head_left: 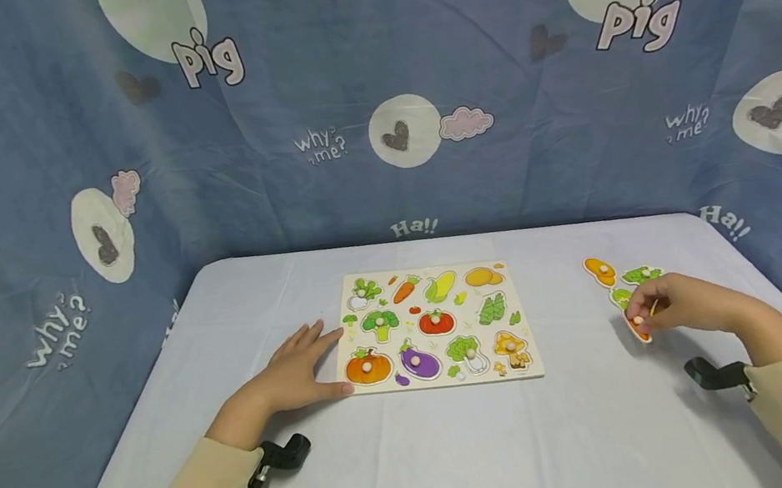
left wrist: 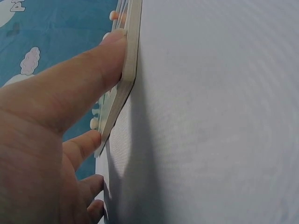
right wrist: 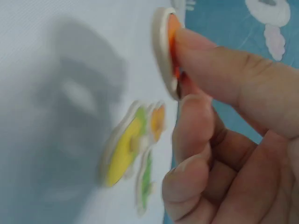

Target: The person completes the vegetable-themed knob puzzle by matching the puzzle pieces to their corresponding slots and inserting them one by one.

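Observation:
My right hand [head_left: 681, 306] pinches an orange carrot puzzle piece [right wrist: 163, 46] between thumb and fingers, raised above the cloth in the right wrist view. Close by lie loose puzzle pieces: a yellow-and-green corn piece [right wrist: 124, 149], a potato piece [head_left: 600, 272] and a green pea-pod piece [head_left: 642, 275]. At the left edge of the wooden vegetable puzzle board [head_left: 394, 340], my left hand [head_left: 289, 377] has its fingers spread, with the thumb touching the near corner. Knobbed pieces such as the tomato [head_left: 436, 322], pumpkin [head_left: 367, 368] and eggplant [head_left: 420, 362] sit in the board.
A white cloth [head_left: 460, 453] covers the table beneath everything. Behind it and along the left hangs a blue printed curtain [head_left: 303, 63]. Each wrist wears a black camera mount, the left one [head_left: 286, 454] just in front of the board's left side.

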`<action>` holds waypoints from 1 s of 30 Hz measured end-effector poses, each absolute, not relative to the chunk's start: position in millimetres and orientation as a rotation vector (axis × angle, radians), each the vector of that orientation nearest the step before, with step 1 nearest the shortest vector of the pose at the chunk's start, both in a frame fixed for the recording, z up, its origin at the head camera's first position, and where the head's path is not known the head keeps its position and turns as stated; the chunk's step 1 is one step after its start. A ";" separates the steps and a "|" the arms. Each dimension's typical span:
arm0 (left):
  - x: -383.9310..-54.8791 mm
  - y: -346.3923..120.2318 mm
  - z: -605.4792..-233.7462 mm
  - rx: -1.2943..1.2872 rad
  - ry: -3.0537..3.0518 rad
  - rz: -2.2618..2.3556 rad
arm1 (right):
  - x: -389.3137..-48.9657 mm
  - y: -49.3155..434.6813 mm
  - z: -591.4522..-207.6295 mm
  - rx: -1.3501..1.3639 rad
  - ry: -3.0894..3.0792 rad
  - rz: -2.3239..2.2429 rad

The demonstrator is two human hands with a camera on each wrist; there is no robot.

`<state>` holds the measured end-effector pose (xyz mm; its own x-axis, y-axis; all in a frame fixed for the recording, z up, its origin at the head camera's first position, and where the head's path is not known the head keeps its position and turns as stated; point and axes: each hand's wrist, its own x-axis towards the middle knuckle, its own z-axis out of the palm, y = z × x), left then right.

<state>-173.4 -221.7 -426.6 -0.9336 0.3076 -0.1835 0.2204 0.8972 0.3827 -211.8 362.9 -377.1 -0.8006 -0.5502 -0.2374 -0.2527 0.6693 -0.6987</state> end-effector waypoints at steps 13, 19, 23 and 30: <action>-173.5 -224.4 -429.3 0.405 2.821 0.530 | -235.4 308.5 -348.2 -0.675 2.518 -0.938; -173.6 -224.3 -429.5 0.406 2.821 0.531 | -247.1 282.6 -340.2 -0.743 2.553 -0.923; -172.9 -223.6 -427.9 0.408 2.820 0.545 | -255.6 267.0 -336.2 -0.756 2.565 -0.921; -173.6 -222.6 -426.4 0.413 2.825 0.539 | -270.7 239.2 -334.8 -0.750 2.592 -0.908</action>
<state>-173.6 -222.6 -426.4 -0.9324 0.3162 -0.1752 0.2295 0.8923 0.3887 -270.7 239.2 -334.8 -0.8209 -0.5621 -0.1003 -0.3767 0.6652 -0.6447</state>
